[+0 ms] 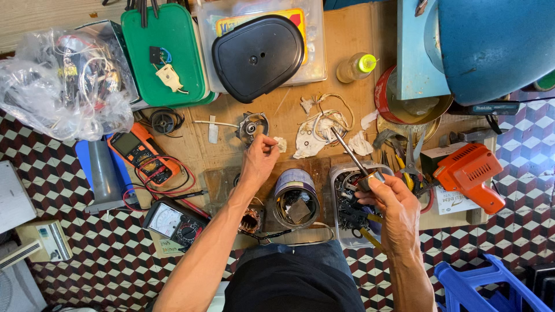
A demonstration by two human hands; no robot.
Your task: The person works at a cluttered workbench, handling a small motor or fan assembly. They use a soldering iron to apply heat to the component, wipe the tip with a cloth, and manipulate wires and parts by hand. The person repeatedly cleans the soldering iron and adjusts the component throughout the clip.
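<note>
My left hand [259, 159] reaches forward over the wooden board [347, 104], fingers pinched near a small round metal motor part [252, 127] and a white scrap [281, 144]; what it pinches is too small to tell. My right hand [391, 200] grips the dark handle of a screwdriver [348, 153], whose shaft points up and left toward a tangle of white rags and wire [317, 132]. Between my arms stands an open tin can [295, 198] with parts inside.
An orange meter [139, 153] and an analogue meter [174, 221] with red leads lie left. A clear tub of tools [354, 202], pliers [412, 156], an orange heat tool [471, 173], a black cover [257, 55], a green lid [165, 55], a bottle [355, 66], a bag of wires [63, 84].
</note>
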